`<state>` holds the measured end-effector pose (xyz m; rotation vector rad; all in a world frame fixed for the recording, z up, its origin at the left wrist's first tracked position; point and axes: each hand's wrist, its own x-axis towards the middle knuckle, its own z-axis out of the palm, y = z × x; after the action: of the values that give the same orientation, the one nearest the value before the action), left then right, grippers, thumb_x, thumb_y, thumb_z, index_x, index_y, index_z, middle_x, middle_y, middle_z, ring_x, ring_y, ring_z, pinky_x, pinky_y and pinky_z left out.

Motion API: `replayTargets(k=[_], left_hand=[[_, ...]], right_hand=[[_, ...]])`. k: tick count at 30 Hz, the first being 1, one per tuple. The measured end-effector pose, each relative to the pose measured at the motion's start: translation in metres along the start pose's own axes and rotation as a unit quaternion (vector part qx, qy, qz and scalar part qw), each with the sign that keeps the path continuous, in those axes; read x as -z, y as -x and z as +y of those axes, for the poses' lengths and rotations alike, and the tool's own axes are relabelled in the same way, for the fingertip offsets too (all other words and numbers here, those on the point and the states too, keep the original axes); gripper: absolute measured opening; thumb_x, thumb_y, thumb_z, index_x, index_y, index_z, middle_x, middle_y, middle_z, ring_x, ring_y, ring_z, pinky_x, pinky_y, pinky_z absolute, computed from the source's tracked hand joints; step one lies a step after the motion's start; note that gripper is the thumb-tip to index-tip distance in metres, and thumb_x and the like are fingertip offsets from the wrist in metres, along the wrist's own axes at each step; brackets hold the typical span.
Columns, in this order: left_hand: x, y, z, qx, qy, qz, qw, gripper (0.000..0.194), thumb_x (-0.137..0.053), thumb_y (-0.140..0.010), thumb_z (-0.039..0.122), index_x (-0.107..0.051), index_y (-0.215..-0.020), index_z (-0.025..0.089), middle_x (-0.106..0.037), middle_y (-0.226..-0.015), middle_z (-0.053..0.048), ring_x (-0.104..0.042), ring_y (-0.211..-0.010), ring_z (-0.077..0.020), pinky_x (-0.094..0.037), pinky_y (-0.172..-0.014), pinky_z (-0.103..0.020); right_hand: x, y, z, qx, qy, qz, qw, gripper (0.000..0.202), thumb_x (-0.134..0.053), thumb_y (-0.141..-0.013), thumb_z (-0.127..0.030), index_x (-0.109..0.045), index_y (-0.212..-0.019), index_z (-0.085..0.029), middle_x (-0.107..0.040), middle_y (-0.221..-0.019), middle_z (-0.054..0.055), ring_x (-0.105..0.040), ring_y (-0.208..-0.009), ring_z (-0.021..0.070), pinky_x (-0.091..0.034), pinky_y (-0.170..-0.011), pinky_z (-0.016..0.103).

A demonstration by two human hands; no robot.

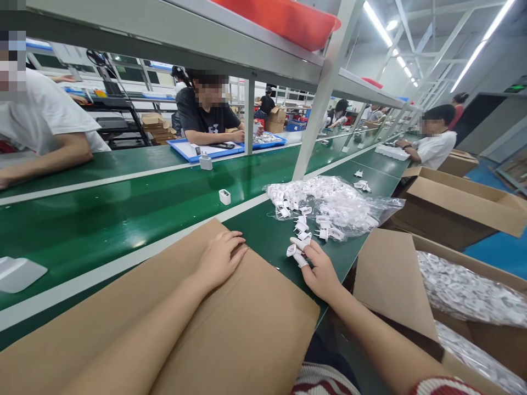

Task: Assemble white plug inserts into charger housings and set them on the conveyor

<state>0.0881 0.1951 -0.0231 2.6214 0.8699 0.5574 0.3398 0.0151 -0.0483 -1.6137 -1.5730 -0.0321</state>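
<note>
My left hand lies on a brown cardboard sheet near its far edge, fingers stretched out over the surface. In my right hand, a small white plug adapter is pinched between thumb and fingers that wear white finger cots. Just beyond that hand, loose white plug adapters lie on the green table. Behind them spreads a clear plastic bag full of more such white pieces.
A green conveyor belt runs on the left, carrying white charger pieces. Open cardboard boxes stand at right, one with bagged white parts. A metal shelf post rises ahead under a red bin. Several co-workers sit along the line.
</note>
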Motion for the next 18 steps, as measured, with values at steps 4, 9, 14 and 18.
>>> replayTargets(k=[4, 9, 14, 18], left_hand=[[-0.003, 0.002, 0.004, 0.014, -0.004, 0.015, 1.0, 0.04, -0.047, -0.104, 0.049, -0.07, -0.124, 0.023, -0.06, -0.145, -0.008, -0.05, -0.135, -0.0324, -0.04, -0.116, -0.057], [0.001, -0.007, -0.016, 0.089, 0.059, 0.107, 0.988, 0.046, -0.057, -0.096, 0.054, -0.066, -0.128, 0.022, -0.062, -0.139, -0.01, -0.058, -0.127, -0.0319, -0.048, -0.11, -0.053], [0.041, -0.061, -0.067, 0.098, -0.065, 0.142, 0.983, 0.042, -0.06, -0.092, 0.041, -0.065, -0.125, 0.016, -0.064, -0.135, -0.012, -0.056, -0.129, -0.0369, -0.043, -0.115, -0.057], [0.069, -0.091, -0.049, 0.112, -0.132, 0.135, 0.976, 0.045, -0.046, -0.1, 0.035, -0.057, -0.14, 0.018, -0.051, -0.151, -0.011, -0.033, -0.147, -0.0467, -0.038, -0.116, -0.066]], right_hand=[[-0.001, 0.0, -0.001, 0.002, -0.034, 0.002, 0.999, 0.039, -0.054, -0.101, -0.022, -0.062, -0.139, -0.022, -0.063, -0.103, 0.008, -0.062, -0.079, 0.0186, -0.056, -0.075, 0.033], [-0.001, -0.003, -0.004, 0.028, -0.029, -0.01, 0.999, 0.032, -0.06, -0.093, -0.016, -0.067, -0.123, -0.022, -0.065, -0.098, 0.007, -0.061, -0.084, 0.021, -0.053, -0.075, 0.033], [-0.003, -0.009, -0.002, 0.044, 0.006, -0.031, 0.999, 0.014, -0.06, -0.092, -0.015, -0.069, -0.099, -0.021, -0.061, -0.092, 0.006, -0.057, -0.086, 0.0213, -0.048, -0.075, 0.032], [-0.004, -0.014, 0.001, 0.065, 0.056, -0.041, 0.995, 0.011, -0.061, -0.093, -0.016, -0.07, -0.096, -0.022, -0.058, -0.089, 0.005, -0.053, -0.083, 0.0206, -0.043, -0.074, 0.032]])
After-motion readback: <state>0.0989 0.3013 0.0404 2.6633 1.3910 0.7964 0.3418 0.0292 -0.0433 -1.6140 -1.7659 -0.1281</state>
